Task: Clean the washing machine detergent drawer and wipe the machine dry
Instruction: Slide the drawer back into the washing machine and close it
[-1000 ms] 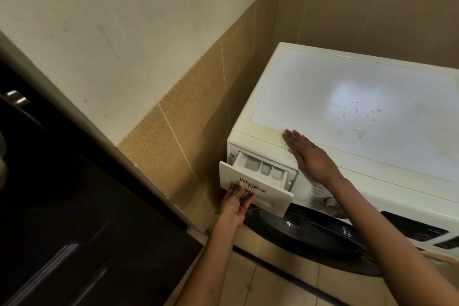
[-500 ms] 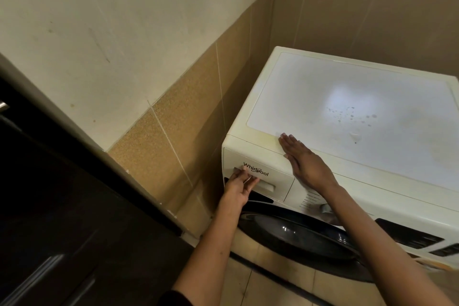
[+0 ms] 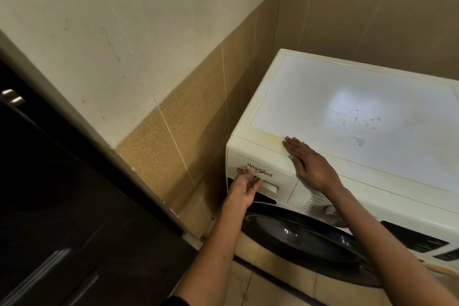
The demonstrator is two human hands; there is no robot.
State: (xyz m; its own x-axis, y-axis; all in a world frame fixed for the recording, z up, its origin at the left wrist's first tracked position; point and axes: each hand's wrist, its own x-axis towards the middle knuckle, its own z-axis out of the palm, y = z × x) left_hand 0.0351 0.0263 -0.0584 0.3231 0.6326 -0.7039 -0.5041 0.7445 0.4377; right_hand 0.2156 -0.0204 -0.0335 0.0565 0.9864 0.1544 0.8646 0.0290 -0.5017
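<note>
This is a laundry corner in a home: a white front-loading washing machine (image 3: pixel 347 112) with a dark round glass door (image 3: pixel 298 233) stands tucked into the angle of two walls. The walls are clad in brown tiles (image 3: pixel 188 126) low down with cream paint (image 3: pixel 124 20) above. A dark glossy cupboard door (image 3: pixel 62 206) stands close on the left, above a pale tiled floor (image 3: pixel 273 281).

Drawer (image 3: pixel 263 171) left on machine (image 3: pixel 347 112) front
</note>
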